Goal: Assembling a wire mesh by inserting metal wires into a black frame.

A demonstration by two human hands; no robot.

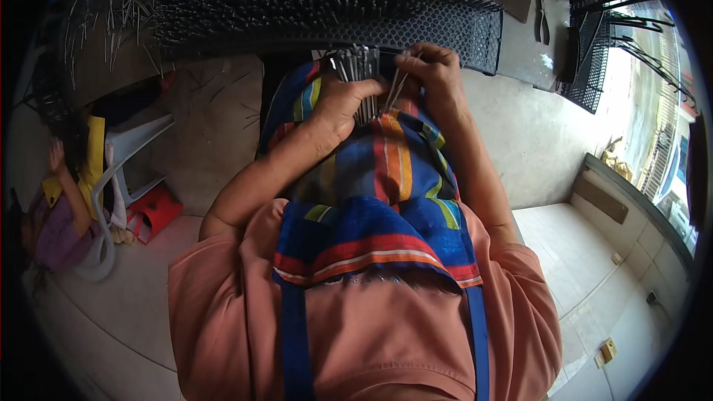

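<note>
Over the lap, in front of a blue cloth apron with red, orange and yellow-green stripes [401, 167], I have a bundle of slim grey metal rods [358, 67] gathered in the bare left hand [338, 109]; that hand is closed round it, thumb laid across toward the right, rod ends standing clear above the fist. Just beside it, the bare right hand [441, 80] has thumb and fingers brought together on a few thin loose rods [399, 89] – two, perhaps, though blur keeps me from counting; they slant down toward the lap, and whether their lower ends touch the bundle I cannot tell. I would call the step in hand one of sorting rods by the few; the next move, as I judge it, calls for a steady left fist and a light right pinch, so the bundle does not splay. Beyond both hands lies a black tray pierced with round holes [475, 33], much of it covered by a dense crowd of thin dark rods [297, 1]; farther right, a slim dark pliers-like tool [543, 18] rests on a grey bench [520, 50].
</note>
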